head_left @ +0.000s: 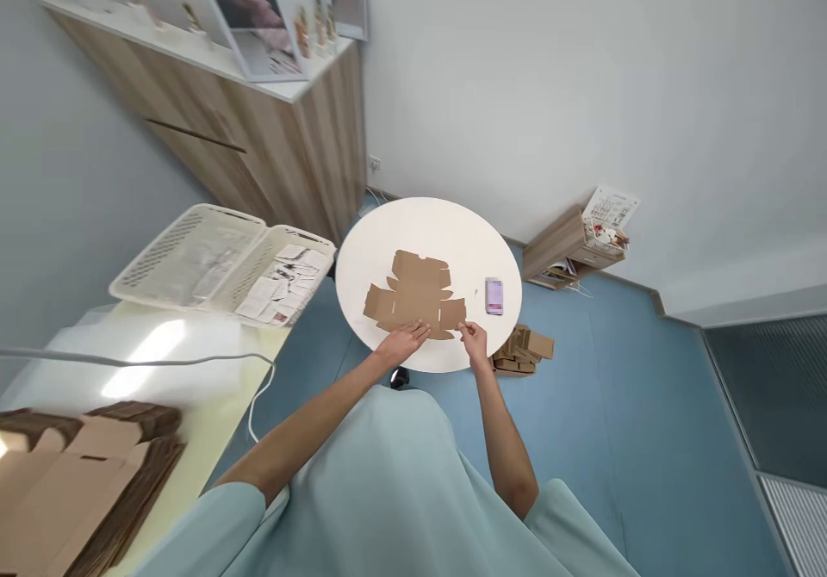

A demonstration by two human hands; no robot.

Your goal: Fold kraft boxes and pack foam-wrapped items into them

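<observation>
A flat, unfolded brown cardboard box blank [414, 294] lies on the small round white table [445, 226]. My left hand [401, 342] rests flat on the blank's near edge, fingers spread. My right hand [474, 338] pinches the blank's near right corner flap between thumb and fingers. A phone [494, 295] with a pink screen lies on the table to the right of the blank.
A pile of flat cardboard blanks [522, 349] sits on the blue floor right of the table. Two white perforated baskets [226, 263] with papers stand on a table at left, with more cardboard [77, 474] at lower left. A wooden cabinet [258, 129] stands behind.
</observation>
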